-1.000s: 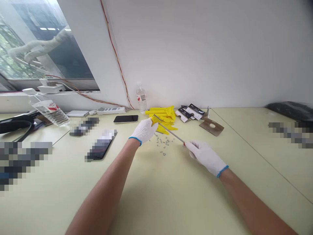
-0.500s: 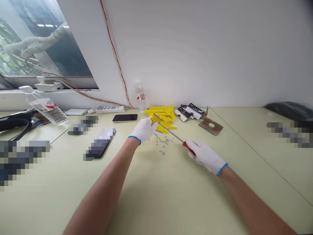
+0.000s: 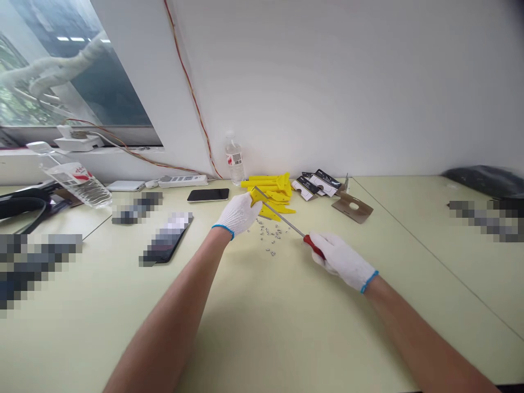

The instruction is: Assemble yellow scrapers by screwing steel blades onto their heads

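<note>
My gloved left hand is closed on a yellow scraper with a grey metal edge, held up in front of the pile. My gloved right hand grips the red handle of a screwdriver. Its long shaft slants up and left, with the tip at the scraper; whether it sits in a screw is too small to tell. Below and between the hands, several small silver screws lie scattered on the table. Behind my left hand is a pile of yellow plastic scraper parts.
A water bottle stands against the wall. Black-and-white cards and a brown cardboard piece lie back right. Phones, a power strip and a tilted bottle are on the left. A black bag lies far right.
The view has shifted slightly. Both hands keep their hold on the scraper and the screwdriver, with almost no movement relative to each other.
</note>
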`<state>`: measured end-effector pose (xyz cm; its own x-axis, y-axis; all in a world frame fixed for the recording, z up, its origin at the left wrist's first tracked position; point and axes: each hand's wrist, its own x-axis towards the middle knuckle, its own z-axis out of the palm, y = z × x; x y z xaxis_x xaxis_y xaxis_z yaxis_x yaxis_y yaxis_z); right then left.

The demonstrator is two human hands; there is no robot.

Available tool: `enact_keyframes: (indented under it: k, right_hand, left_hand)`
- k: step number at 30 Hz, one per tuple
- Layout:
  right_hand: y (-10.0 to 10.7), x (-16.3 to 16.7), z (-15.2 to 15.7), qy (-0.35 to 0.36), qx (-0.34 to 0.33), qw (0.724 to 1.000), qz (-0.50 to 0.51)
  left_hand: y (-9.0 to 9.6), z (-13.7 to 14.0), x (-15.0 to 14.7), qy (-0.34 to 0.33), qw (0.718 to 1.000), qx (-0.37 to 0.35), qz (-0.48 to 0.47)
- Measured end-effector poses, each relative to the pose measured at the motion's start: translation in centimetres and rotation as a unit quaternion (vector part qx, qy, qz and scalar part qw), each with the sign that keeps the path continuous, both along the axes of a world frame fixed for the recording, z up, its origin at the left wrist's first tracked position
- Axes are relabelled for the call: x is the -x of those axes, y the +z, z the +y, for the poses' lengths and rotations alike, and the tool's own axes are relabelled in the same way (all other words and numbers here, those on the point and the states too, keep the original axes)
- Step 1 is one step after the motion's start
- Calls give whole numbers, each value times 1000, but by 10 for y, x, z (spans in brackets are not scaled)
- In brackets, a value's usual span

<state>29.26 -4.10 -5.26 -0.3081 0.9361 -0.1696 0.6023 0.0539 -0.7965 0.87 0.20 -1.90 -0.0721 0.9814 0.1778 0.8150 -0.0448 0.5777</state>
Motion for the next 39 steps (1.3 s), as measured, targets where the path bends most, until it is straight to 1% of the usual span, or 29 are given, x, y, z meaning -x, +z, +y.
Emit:
enact_keyframes:
  k: [1,2,3,4,5,6,8,10,13,17,23,25,28,29,30,31,33,36,37,39]
  right_hand:
    - [2,-1,-1,6,54,998,17]
    - [3,-1,-1,2,81,996,21]
    - [3,-1,0,-13,75,997,14]
    - [2,-1,0,-35,40,999,-2]
    - [0,-1,1,-59,-11,998,-20]
    - [-2,0,2,-79,-71,994,-40]
    - [-7,0,4,-91,-174,978,-76]
    - [-10,0,4,-84,-228,964,-110]
    - [-10,0,4,-71,-257,952,-149]
    - [-3,2,3,-37,-227,962,-144]
    - [0,0,2,-33,-179,976,-119]
    - [-1,-3,3,-23,-133,986,-95]
    - [-2,-6,3,-5,-31,998,-48]
    - [-3,-6,4,-2,-15,999,-41]
    - [-3,-6,3,-3,-20,999,-44]
    - [-4,-5,3,-9,-44,998,-54]
    - [-6,-3,3,-27,-121,989,-86]
    - [-9,0,4,-52,-227,963,-135]
    - [-10,1,4,-54,-248,956,-148]
    - [-10,1,5,-56,-265,949,-161]
  left_hand:
    - [0,0,0,1,1000,1,-1]
    - [0,0,0,2,1000,1,0]
    - [0,1,0,4,1000,1,1]
    - [0,1,0,6,1000,3,4]
    - [0,1,0,7,1000,4,7]
    - [0,1,0,8,1000,5,9]
    - [-1,1,0,8,1000,5,12]
    - [-1,1,-1,6,1000,1,14]
    - [0,0,-2,9,1000,-5,17]
    - [3,-1,-3,13,1000,-4,9]
    - [2,-1,-4,7,1000,-7,18]
    - [1,-1,-4,3,1000,-7,19]
    - [0,0,-3,11,1000,-12,11]
    - [0,0,-3,12,1000,-14,10]
    - [0,0,-2,12,1000,-15,10]
    - [1,-1,-2,10,1000,-11,9]
    - [2,-2,-2,5,1000,0,4]
    - [3,-3,-3,3,1000,11,-5]
    - [3,-3,-3,3,1000,11,-4]
    - [3,-3,-3,5,1000,10,2]
